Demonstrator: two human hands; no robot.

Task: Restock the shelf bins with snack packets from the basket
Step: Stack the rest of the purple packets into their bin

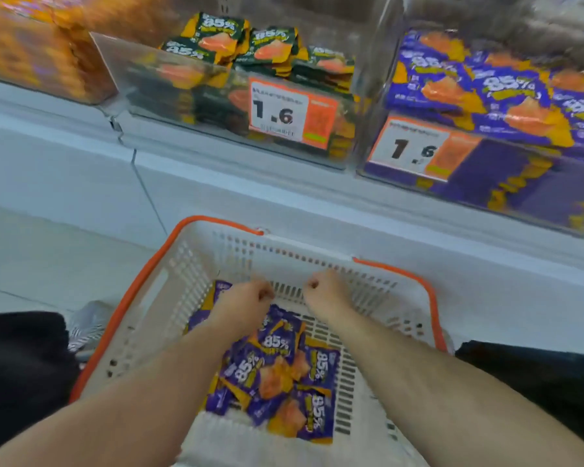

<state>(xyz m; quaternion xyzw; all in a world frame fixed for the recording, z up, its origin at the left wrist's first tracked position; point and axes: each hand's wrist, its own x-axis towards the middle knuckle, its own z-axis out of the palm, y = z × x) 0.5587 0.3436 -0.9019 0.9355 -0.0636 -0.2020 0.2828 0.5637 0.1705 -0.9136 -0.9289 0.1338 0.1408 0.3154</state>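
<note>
Head view, basket (189, 281) holding purple packets (284, 372)

Both bare forearms stretched forward and down from the bottom corners, converging toward the middle. Left hand (246, 299) curled with knuckles up and fingers tucked under, wrist roughly straight. Right hand (322, 291) likewise curled into a loose fist just beside the left, a narrow gap between the two; whether either hand grips anything cannot be told.

Fingers (265, 293) curled under, hidden; orange bin (41, 52) blurred.
</note>
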